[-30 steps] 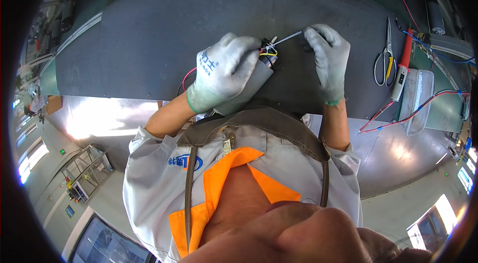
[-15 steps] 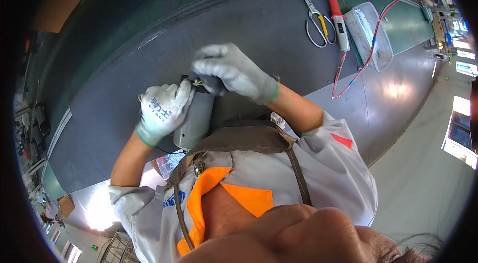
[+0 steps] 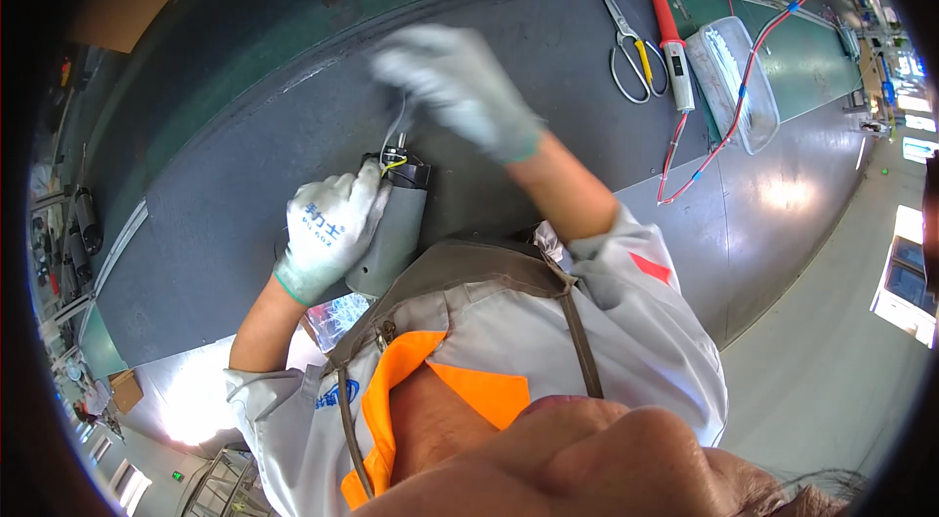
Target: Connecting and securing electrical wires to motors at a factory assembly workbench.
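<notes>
both hands wear pale grey knit gloves with green cuffs; the left hand [image 3: 328,231] glove bears blue print, and the right hand [image 3: 455,87] is blurred. light grey short-sleeved work shirt with orange front panels and a brown strap.

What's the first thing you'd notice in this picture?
Two white-gloved hands in the middle: the left hand grips a grey cylinder against the dark mat, while the blurred right hand pulls a thin wire up from its top. Far right on the mat lie scissors beside a red-handled tool.
</notes>
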`<state>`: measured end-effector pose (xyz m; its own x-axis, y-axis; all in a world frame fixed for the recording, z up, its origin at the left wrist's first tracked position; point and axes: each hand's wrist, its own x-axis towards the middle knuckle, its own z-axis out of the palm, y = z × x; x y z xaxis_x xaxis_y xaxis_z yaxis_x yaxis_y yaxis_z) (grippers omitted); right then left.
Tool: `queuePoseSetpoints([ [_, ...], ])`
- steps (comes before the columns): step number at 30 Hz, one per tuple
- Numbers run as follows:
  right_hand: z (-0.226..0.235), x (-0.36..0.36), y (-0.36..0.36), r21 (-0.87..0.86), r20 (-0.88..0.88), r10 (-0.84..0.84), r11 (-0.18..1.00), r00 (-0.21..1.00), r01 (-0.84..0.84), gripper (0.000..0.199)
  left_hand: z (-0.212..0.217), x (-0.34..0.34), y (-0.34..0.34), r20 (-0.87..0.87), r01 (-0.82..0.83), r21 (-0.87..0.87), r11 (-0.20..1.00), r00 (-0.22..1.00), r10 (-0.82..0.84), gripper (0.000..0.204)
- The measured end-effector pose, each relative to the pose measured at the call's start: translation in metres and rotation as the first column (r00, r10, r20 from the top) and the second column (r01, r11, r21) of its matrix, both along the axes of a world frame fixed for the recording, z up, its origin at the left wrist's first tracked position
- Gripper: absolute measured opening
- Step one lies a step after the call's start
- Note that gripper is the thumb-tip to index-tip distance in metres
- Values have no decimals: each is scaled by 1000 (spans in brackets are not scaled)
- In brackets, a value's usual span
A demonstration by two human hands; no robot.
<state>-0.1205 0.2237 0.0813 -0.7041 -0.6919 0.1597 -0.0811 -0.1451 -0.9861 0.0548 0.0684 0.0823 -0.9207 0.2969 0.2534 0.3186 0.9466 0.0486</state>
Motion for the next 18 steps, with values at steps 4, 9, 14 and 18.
queuePoseSetpoints([
  [4,-61,-72,132,43,-951,-245,498,188,866,31,25,0,-1,52,-121,84,989,992,116,31],
  [9,-94,-42,193,350,-930,0,314,368,883,42,5,-44,-31,71,57,366,929,993,-89,17],
  [14,-47,70,197,625,-735,65,451,675,637,66,28,-79,-35,566,-387,728,566,805,-179,33],
  [18,-19,97,196,857,-499,122,217,858,468,74,49,-87,-40,556,-350,655,670,824,-114,34],
])
